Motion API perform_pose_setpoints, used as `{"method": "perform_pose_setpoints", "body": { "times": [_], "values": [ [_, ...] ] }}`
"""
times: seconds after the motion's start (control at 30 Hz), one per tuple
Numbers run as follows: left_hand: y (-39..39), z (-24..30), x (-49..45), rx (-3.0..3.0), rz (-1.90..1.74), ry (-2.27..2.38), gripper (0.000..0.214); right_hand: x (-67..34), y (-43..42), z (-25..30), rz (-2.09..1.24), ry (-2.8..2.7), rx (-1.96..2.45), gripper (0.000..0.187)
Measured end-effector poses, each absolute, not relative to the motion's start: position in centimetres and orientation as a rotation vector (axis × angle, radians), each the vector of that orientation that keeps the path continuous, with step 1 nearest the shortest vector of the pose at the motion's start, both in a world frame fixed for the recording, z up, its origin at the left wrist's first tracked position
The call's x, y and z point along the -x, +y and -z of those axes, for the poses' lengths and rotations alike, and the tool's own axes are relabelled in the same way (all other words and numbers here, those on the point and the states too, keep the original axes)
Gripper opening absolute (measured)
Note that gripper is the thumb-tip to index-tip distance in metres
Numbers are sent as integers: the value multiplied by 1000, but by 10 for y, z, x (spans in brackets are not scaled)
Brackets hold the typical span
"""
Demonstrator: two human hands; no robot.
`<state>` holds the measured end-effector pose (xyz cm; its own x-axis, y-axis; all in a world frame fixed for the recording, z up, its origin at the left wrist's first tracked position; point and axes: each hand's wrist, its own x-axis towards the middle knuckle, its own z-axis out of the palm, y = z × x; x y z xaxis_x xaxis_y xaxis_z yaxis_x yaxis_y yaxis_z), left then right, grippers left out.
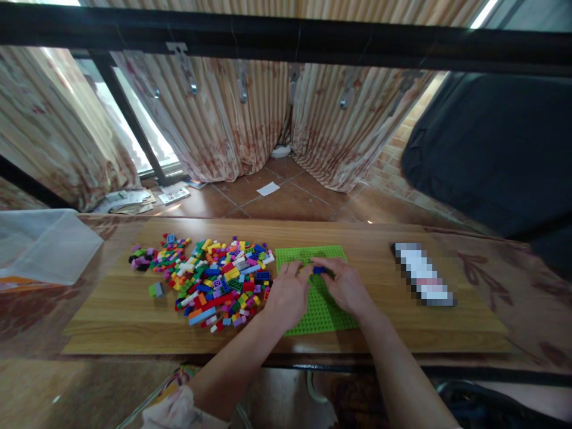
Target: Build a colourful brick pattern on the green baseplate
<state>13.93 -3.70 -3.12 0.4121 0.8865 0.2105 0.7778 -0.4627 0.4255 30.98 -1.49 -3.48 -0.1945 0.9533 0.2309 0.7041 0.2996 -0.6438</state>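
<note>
A bright green studded baseplate (pixel 322 316) lies on the wooden board under both of my hands. My right hand (pixel 346 285) reaches over its right half, thumb and forefinger closed around a small blue brick (pixel 319 270) near the plate's upper middle. Just to the left, my left hand (pixel 288 295) rests over the plate's left half. Its fingers are bent together close to the right fingertips; whatever they pinch is hidden. A large heap of mixed coloured bricks (pixel 232 274) spreads out left of the plate.
A phone with a blurred-out screen (pixel 422 274) lies at the right on the wooden board (pixel 125 310). At the far left stands a translucent plastic bin (pixel 49 244). A dark metal bar (pixel 286 39) crosses above, in front of the curtains (pixel 250 131).
</note>
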Motion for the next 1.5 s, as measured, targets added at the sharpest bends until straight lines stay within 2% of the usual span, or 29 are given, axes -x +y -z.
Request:
{"method": "perform_pose_setpoints", "body": {
  "times": [0.3, 0.47, 0.57, 1.2, 1.5],
  "values": [
    [-40, 31, -151, -2543, -404, 1552, 42, -313, -14, 39, -688, -1829, 1483, 47],
    [-42, 34, -153, -2584, -397, 1592, 43, -320, -12, 40, -568, -1703, 1580, 24],
    [-42, 35, -155, -2587, -376, 1602, 44, -319, -11, 43, -506, -1712, 1600, 17],
    [-43, 29, -160, -2528, -321, 1639, 50, -323, -2, 53, -564, -1762, 1604, 17],
    [-46, 37, -154, -2523, -483, 1604, 47, -320, -6, 50, -557, -1718, 1578, 22]
  ]
}}
